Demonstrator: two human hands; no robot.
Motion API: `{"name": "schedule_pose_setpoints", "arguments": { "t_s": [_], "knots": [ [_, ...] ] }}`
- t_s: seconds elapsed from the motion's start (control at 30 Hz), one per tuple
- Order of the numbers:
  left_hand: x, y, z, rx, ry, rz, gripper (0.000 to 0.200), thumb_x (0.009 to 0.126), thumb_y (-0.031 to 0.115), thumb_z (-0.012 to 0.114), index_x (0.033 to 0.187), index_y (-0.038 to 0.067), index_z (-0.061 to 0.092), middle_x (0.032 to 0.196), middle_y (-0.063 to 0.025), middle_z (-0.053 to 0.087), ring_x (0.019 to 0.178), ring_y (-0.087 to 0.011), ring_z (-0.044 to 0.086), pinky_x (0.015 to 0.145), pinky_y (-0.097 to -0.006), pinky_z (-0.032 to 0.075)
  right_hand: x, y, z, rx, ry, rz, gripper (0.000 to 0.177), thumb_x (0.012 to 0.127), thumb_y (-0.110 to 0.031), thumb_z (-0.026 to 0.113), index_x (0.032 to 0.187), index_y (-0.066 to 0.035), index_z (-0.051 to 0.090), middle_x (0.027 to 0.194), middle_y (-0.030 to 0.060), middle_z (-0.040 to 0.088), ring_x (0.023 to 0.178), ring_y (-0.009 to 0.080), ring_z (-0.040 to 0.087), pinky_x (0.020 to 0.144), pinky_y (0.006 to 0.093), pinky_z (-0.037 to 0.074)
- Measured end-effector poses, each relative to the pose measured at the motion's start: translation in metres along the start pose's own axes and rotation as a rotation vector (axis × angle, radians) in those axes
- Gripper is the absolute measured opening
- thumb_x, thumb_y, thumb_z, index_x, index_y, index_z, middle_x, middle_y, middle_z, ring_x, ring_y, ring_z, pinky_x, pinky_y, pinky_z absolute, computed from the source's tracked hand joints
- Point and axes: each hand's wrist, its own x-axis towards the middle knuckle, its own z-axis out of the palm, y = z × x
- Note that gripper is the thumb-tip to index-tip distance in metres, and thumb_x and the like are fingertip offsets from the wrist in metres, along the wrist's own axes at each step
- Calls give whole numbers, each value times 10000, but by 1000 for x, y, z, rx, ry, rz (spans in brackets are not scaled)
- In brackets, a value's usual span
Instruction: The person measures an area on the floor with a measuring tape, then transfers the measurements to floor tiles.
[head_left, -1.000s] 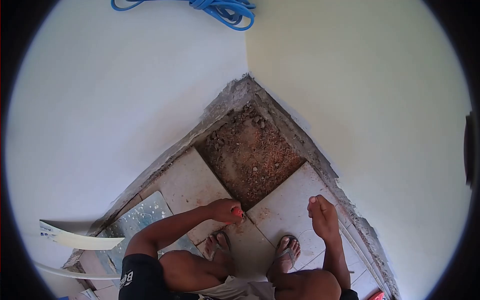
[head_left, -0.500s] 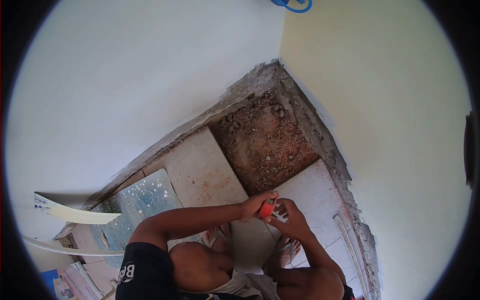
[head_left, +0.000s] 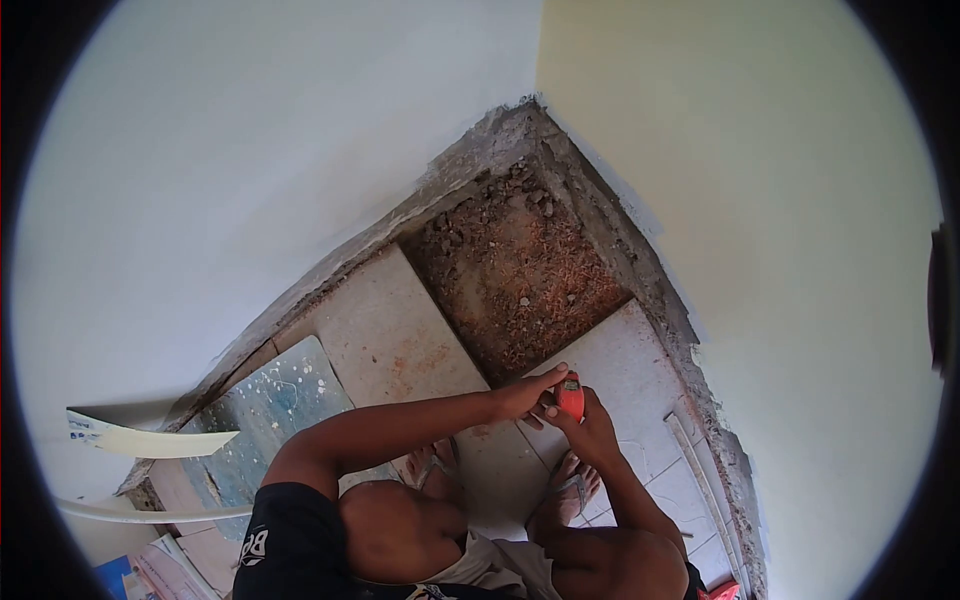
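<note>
A small red tape measure [head_left: 570,399] is between my two hands, above the edge of the floor tiles. My right hand [head_left: 590,426] is closed round its lower and right side. The fingers of my left hand [head_left: 526,394] reach it from the left, with the thumb or a finger near its top; what they pinch, if anything, is too small to make out. Beyond the hands lies a square patch of bare reddish soil [head_left: 520,280] in the corner, with light tiles [head_left: 400,320] beside it.
A paint-spotted blue board [head_left: 275,400] lies at the left, near a curved pale strip [head_left: 150,438] and a white pipe [head_left: 150,515]. Printed papers [head_left: 165,572] lie lower left. A long thin strip [head_left: 700,480] runs along the right wall. Rough skirting edges line both walls.
The red tape measure has moved right, from my left hand's side into my right hand. The view has shifted slightly, and a red object now shows at the bottom right.
</note>
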Motion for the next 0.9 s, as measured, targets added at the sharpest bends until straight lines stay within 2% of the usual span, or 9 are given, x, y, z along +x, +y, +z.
{"name": "schedule_pose_setpoints", "arguments": {
  "t_s": [0.1,0.17,0.27,0.37,0.6,0.67,0.7,0.77,0.9],
  "knots": [
    [2,0,-9,149,177,-30,624,976,690,413,1107,134,665,1007,-5,673,902,-140,630,829,-351,539,2,1,-1,-103,-86,39,628,807,-417,758,1225,18,584,1131,215,647,1006,347,665,891,410,503],
    [1,-2,-15,255,281,58,517,973,602,534,1059,115,684,954,7,676,854,-121,634,758,-311,536,0,-4,-2,-147,-211,77,648,795,-389,773,1252,18,560,1161,209,641,1047,327,658,899,396,506],
    [7,-11,-29,232,225,213,397,955,478,649,1063,97,675,980,0,679,859,-110,637,729,-303,532,0,13,8,-71,-148,-17,687,772,-341,784,1295,8,507,1127,163,654,1028,248,647,906,351,497],
    [4,-8,-25,241,239,214,341,945,408,690,1051,84,671,990,-3,683,891,-101,636,747,-297,532,-1,7,10,-6,-125,-73,699,778,-321,803,1307,2,480,1146,160,646,1031,243,645,923,353,493],
    [-5,-11,-7,166,263,288,438,986,431,632,1244,77,649,1099,-33,683,1044,-122,624,849,-308,527,6,13,18,99,-193,137,613,888,-357,739,1327,-29,465,1090,117,642,1055,203,636,869,335,534],
    [-5,-16,-5,45,167,350,546,1007,433,598,1422,85,529,1192,-45,652,1080,-133,616,933,-312,499,5,13,26,390,-127,144,517,972,-413,613,1279,-15,490,1095,116,629,1010,241,660,880,379,548],
    [-5,-19,-4,44,172,352,546,1007,433,598,1422,85,529,1192,-45,652,1080,-133,616,933,-312,499,5,12,29,390,-132,143,517,972,-413,613,1279,-15,490,1095,116,629,1010,241,660,880,379,548],
    [-3,-23,-2,125,135,429,628,1018,464,564,1507,100,416,1245,-47,609,1104,-130,589,980,-311,468,8,10,34,720,-125,293,548,1029,-465,447,1350,-21,461,1145,152,611,1009,289,672,868,409,584],
    [-17,-15,-3,317,128,342,670,1019,507,538,1531,111,365,1224,-50,581,1127,-127,550,978,-316,462,10,5,28,762,-269,385,570,1043,-474,372,1394,-29,445,1222,168,582,1034,323,665,885,429,578]
  ]
}}
